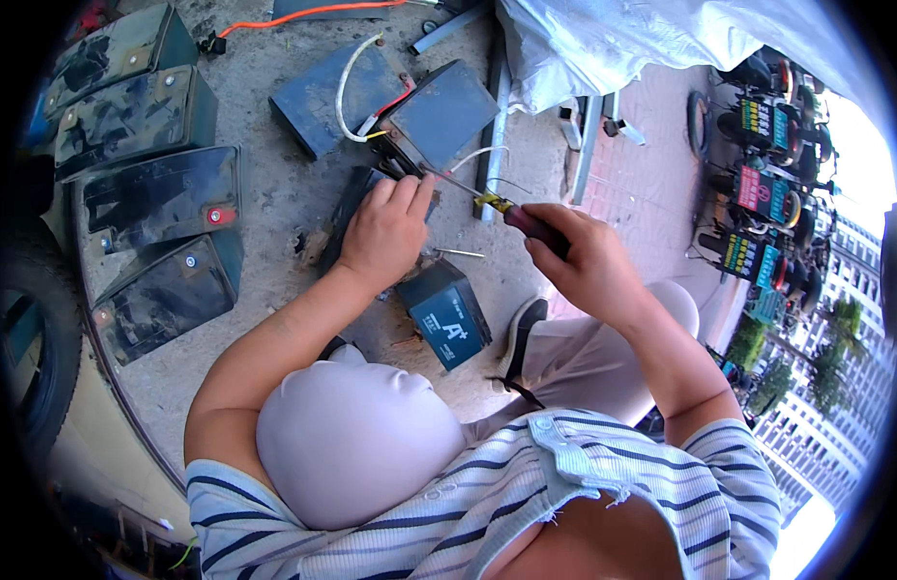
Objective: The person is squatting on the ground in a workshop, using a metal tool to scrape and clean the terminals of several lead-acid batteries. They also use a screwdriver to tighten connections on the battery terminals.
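Observation:
My right hand (591,259) grips a screwdriver by its dark red handle (535,230). The metal shaft (458,184) slants up and left, its tip near the lower corner of a grey-blue battery (443,108). At that corner, my left hand (382,234) has its fingers closed together; whatever they pinch is hidden. Under that hand lies a dark battery (344,218), partly covered. A white cable (340,92) and a red wire (398,99) run between the grey-blue battery and another battery (323,106) behind it. Nearer me sits a teal battery (448,324).
Several dusty batteries (148,201) line the left side, with a tyre (32,333) beyond. Metal bars (495,145) and a silvery sheet (603,43) stand at the back. A thin metal rod (460,253) lies on the ground. Parked bikes (772,164) fill the right background.

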`<state>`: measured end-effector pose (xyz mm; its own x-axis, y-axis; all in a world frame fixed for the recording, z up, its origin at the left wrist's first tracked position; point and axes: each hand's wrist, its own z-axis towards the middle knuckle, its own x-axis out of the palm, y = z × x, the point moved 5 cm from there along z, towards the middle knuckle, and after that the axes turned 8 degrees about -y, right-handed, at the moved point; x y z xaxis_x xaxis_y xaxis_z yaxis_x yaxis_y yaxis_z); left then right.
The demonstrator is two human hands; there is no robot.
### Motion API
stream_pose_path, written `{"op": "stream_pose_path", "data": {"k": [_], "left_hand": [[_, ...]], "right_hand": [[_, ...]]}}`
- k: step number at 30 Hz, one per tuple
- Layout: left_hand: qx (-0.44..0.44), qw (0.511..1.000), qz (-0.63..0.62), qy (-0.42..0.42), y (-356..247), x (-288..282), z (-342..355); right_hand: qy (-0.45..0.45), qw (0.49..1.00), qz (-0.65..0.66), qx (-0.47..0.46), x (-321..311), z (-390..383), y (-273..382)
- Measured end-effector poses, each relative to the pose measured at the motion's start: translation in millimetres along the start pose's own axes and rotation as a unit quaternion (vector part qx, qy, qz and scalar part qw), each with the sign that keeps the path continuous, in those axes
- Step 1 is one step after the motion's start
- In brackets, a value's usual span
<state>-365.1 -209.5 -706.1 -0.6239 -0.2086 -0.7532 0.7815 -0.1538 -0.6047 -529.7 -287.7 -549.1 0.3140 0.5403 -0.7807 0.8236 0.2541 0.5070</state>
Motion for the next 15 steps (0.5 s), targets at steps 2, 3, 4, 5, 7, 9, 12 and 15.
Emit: {"op": "stream_pose_path", "data": {"k": [2, 3, 4, 5, 7, 9, 12, 15], "left_hand": [[0.000, 1.000, 0.001, -0.003, -0.9, 0.2, -0.1], [-0.001, 1.000, -0.002, -0.007, -0.5, -0.6, -0.3], [-0.001, 1.000, -0.005, -0.012, -0.8, -1.5, -1.3], [0.005, 1.000, 0.010, -0.020, -1.4, -2.1, -1.8], [0.022, 0.998, 0.037, -0.038, -2.3, -2.8, -2.5], [0.026, 0.999, 0.035, -0.031, -1.9, -1.1, -3.2], [0.029, 0.998, 0.045, -0.039, -1.4, -0.7, -3.2], [0.027, 0.997, 0.050, -0.043, -2.2, -0.4, -3.9]], "right_hand": [[0.007, 1.000, -0.026, 0.005, 0.6, -1.0, 3.9], [0.017, 0.999, -0.043, 0.016, 1.4, -1.1, 5.0], [0.028, 0.997, -0.060, 0.029, 1.9, -1.4, 6.4], [0.030, 0.997, -0.074, 0.016, 1.6, -0.2, 9.8], [0.022, 0.995, -0.100, -0.012, -0.8, 2.8, 16.7], [0.027, 0.993, -0.115, -0.015, -2.8, 4.9, 20.1], [0.045, 0.992, -0.118, 0.006, -5.4, 5.9, 20.4], [0.049, 0.992, -0.118, 0.010, -7.3, 6.0, 20.4]]}}
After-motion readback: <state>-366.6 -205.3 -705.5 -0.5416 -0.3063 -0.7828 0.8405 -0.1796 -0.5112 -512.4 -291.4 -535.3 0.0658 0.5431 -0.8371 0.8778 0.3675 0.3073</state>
